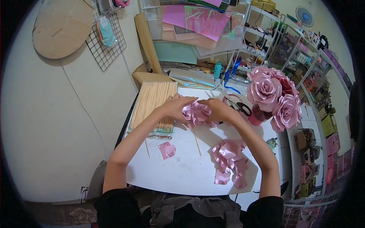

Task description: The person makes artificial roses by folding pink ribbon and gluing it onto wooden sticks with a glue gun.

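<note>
Between my two hands is a pink satin ribbon flower point(197, 114), with a thin wooden stick point(196, 141) pointing down from it toward me. My left hand point(175, 107) curls round the flower's left side, fingers closed on the petals. On its right side my right hand point(216, 109) grips the upper petals, its fingertips partly hidden. A loose pink satin petal point(167, 150) lies on the table below my left forearm. Under my right forearm rests a heap of pink satin petals point(229, 155). A bundle of wooden sticks point(154, 100) lies beside my left hand.
Finished pink satin roses point(266, 89) stand at the right of the white table point(182, 176). Scissors with black handles point(244, 109) lie near my right hand. A teal bottle point(217, 70) and rolled sheets are at the back. Shelves point(304, 72) line the right wall.
</note>
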A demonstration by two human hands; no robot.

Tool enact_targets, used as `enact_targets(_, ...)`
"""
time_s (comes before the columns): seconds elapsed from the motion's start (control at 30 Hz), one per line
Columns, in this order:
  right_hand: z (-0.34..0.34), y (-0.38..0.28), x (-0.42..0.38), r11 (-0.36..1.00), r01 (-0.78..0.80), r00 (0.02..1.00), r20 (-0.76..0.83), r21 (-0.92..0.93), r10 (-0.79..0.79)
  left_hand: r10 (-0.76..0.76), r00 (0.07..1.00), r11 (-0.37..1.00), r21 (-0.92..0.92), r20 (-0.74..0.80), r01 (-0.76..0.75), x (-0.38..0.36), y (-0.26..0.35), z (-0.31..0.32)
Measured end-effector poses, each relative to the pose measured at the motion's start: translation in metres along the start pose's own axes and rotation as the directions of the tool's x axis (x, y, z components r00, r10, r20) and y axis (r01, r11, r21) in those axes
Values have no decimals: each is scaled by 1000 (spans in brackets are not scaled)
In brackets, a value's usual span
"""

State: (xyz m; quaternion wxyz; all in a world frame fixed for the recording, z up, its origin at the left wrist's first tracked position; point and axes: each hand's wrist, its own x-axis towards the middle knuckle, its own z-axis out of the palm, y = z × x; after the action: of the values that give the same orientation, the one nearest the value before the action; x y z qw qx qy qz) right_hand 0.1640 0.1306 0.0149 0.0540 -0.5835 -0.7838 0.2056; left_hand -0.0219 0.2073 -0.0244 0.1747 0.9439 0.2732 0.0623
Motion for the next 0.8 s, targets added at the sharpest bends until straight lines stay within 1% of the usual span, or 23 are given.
enact_targets(0.07,1,2,-3,1000,3,1000,1,2,-3,14,1000,1000,22,28,-14,-5,1,-4)
enact_targets(0.13,3,6,-7,994,112,989,-96,15,-110,39,998,998,55,54,-41,-9,-1,-4)
enact_targets(0.17,3,6,-9,994,109,990,-97,16,-107,41,998,998,54,56,-44,-12,2,-8)
enact_targets(0.23,5,3,-18,989,142,978,-158,30,-135,29,994,996,75,107,-38,-19,8,-16)
enact_targets(0.27,4,-3,-27,990,139,978,-159,30,-132,33,994,996,74,108,-41,-20,7,-17)
enact_targets(0.33,0,-23,-52,999,36,984,-173,0,-35,83,994,966,240,65,-97,-23,6,-16)
enact_targets(0.37,3,-28,-62,999,34,985,-170,2,-33,84,994,966,238,67,-97,-24,5,-17)
enact_targets(0.43,6,-35,-83,985,126,962,-229,-118,-150,163,987,985,60,-9,-162,-23,4,-21)
enact_targets(0.47,4,-41,-94,985,123,961,-233,-119,-148,167,986,984,62,-9,-166,-24,6,-23)
enact_targets(0.53,-4,-54,-115,989,75,991,-97,-124,-87,146,978,952,289,-152,-98,-26,15,-28)
enact_targets(0.57,-8,-59,-125,990,67,991,-104,-124,-81,155,977,951,292,-149,-107,-27,21,-34)
enact_targets(0.63,-14,-65,-149,973,141,979,-121,-183,-165,84,985,922,386,-150,-20,-34,38,-46)
enact_targets(0.67,-17,-67,-160,967,125,977,-144,-222,-159,93,986,921,387,-142,-31,-40,43,-50)
enact_targets(0.73,-28,-73,-185,972,94,978,-163,-216,-131,13,993,919,393,-119,35,-57,52,-52)
enact_targets(0.8,-41,-73,-217,975,44,979,-183,-218,-85,25,999,958,287,-31,-15,-86,56,-43)
